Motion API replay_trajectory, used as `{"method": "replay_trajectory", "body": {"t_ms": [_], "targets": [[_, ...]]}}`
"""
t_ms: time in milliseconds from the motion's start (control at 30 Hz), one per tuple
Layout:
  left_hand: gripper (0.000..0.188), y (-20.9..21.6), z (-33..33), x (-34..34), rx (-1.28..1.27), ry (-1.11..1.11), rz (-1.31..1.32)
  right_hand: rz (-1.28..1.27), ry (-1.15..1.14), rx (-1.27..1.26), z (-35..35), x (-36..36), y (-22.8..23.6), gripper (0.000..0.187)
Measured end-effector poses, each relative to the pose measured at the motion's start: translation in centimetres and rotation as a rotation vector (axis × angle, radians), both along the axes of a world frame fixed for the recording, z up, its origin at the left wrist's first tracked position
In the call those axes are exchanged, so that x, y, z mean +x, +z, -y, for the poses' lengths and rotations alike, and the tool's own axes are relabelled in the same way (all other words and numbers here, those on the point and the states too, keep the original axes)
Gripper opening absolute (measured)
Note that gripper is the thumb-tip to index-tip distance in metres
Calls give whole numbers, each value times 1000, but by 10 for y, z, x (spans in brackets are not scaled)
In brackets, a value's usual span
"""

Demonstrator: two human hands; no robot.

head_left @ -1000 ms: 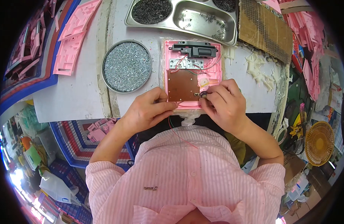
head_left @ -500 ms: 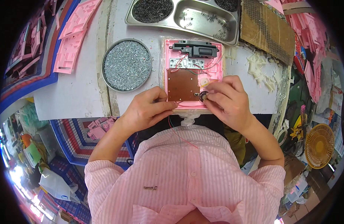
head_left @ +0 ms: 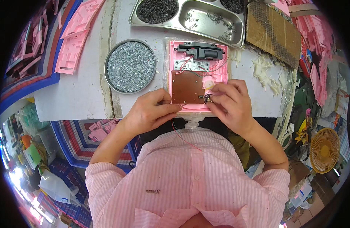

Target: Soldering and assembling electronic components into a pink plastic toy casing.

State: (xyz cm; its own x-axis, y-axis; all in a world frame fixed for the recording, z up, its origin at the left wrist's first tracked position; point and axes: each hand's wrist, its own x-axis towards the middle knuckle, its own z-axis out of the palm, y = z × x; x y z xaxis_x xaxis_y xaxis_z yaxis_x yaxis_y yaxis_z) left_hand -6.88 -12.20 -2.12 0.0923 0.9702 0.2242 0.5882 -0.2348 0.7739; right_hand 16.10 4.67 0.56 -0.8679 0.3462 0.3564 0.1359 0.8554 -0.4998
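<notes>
A pink plastic housing lies in front of me, holding a brown circuit board, a black plastic mechanism and a metal plate with thin wires. At the housing's near right, my right hand pinches a small round black part with a metallic centre, partly covered by the fingers. Just above it sits a white round piece. My left hand has thumb and forefinger closed on thin wires at the near left edge; red and green ends hang toward my shirt.
Left of the housing stands a round metal dish full of small screws. A steel compartment tray with springs is behind it. White plastic pieces and cardboard lie to the right; pink panels lie far left.
The round black part has tilted slightly and is more covered by my right fingers. My right hand has shifted a little; the left keeps its pinch at the housing's edge.
</notes>
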Motion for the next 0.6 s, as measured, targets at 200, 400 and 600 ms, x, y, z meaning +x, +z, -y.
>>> {"method": "replay_trajectory", "body": {"t_ms": [200,400,600], "targets": [[25,6,-2,-4,67,-64,-166,-70,-164,-35,-48,19,6,30],[23,53,-33,-16,-176,-258,-227,345,-523,-16,-96,4,-12,21],[11,59,-160,-38,15,-94,-327,296,-539,-200,-95,5,-11,22]]}}
